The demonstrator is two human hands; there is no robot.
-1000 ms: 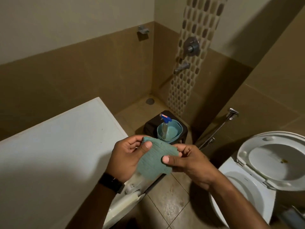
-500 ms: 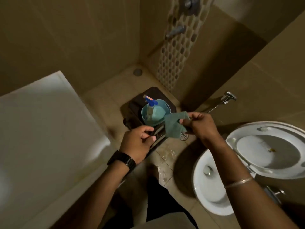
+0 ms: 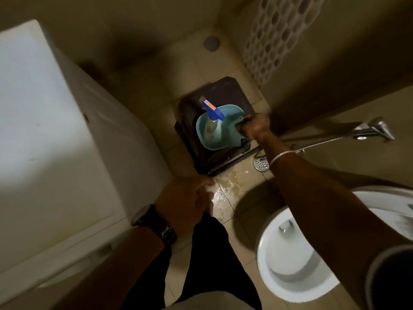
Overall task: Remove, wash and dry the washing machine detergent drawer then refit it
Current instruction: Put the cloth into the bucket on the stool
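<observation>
My right hand (image 3: 253,128) is down at the rim of the teal tub (image 3: 220,127) on the dark stool (image 3: 225,90), fingers curled on something teal that looks like the cloth (image 3: 240,121), though blur hides the pinch; a careless push could tip the spray bottle (image 3: 211,121) standing inside, and the wet floor tiles (image 3: 225,193) invite a slip. My left hand (image 3: 187,200) hangs loose and holds nothing beside the washing machine (image 3: 44,121). I cannot find the detergent drawer anywhere in view.
</observation>
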